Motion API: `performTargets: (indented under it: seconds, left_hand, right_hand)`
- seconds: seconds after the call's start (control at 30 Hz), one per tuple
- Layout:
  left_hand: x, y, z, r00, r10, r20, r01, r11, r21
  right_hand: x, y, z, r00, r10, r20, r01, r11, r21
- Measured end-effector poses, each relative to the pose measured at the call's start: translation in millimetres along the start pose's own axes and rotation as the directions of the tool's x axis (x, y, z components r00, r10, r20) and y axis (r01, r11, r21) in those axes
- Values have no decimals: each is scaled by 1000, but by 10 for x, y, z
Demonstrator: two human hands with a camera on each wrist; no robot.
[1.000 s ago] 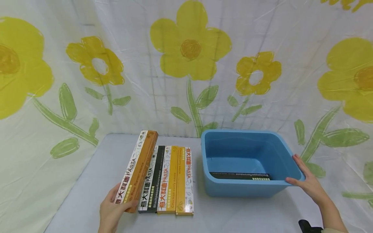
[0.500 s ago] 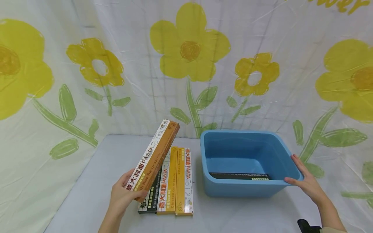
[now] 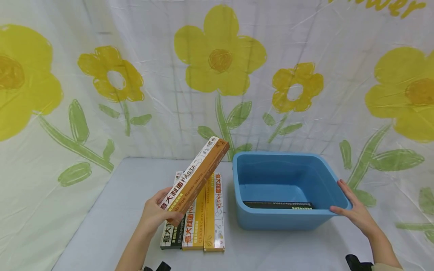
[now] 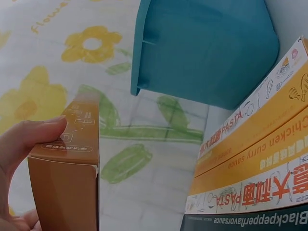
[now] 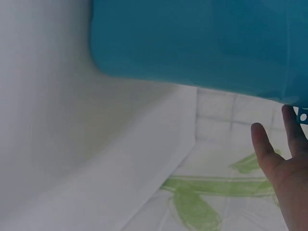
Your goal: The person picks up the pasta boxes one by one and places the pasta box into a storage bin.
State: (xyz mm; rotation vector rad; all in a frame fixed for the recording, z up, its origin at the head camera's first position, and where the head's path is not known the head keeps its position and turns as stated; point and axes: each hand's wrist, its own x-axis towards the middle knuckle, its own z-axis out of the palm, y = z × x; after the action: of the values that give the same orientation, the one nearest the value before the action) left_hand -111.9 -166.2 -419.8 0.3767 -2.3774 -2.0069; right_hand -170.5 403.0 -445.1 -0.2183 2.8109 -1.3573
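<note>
Nearest us, at the front of the table [image 3: 101, 226], our left hand [image 3: 154, 214] grips the near end of an orange pasta box [image 3: 194, 177], fingers [image 3: 174, 217] curled round its lower edge and thumb on top; the box is lifted clear of the table and tilts up and to the right, its far end close to the left rim of the blue tub [image 3: 288, 188]. In the left wrist view the fingertips [image 4: 45, 126] press against the box's end flap. Just beneath the raised box, three more pasta boxes lie flat side by side: a black pepper box [image 3: 172, 237] on the left, a yellow chicken curry box [image 3: 196, 224] in the middle, and another yellow box [image 3: 215, 214] on the right. To the right, our right hand [image 3: 356, 212] rests on the tub's right rim with its fingers straight, gripping nothing. Inside the tub a black box [image 3: 278, 205] lies flat against the near wall. Behind the table hangs a white backdrop with yellow flowers [image 3: 220, 52].
</note>
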Motion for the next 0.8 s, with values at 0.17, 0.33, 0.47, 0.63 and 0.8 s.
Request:
performTargets:
  seconds: [0.17, 0.33, 0.47, 0.63, 0.8]
  left_hand:
    - [66, 89, 28, 999, 32, 32, -33, 999, 14]
    - [118, 191, 84, 997, 28, 72, -28, 1000, 0]
    - [168, 256, 149, 995, 45, 84, -49, 998, 45]
    - [225, 325, 266, 988, 81, 132, -85, 996, 26]
    - [275, 401, 400, 978, 82, 190, -84, 996, 2]
  right_hand:
    - [7, -23, -14, 1000, 3, 6, -3, 1000, -1]
    - [-10, -30, -8, 1000, 1, 4, -1, 1000, -18]
    - [-15, -31, -12, 1000, 1, 9, -1, 1000, -16]
    - [-9, -33, -13, 1000, -5, 10, 5, 1000, -14]
    - [-7, -33, -13, 1000, -5, 8, 5, 1000, -11]
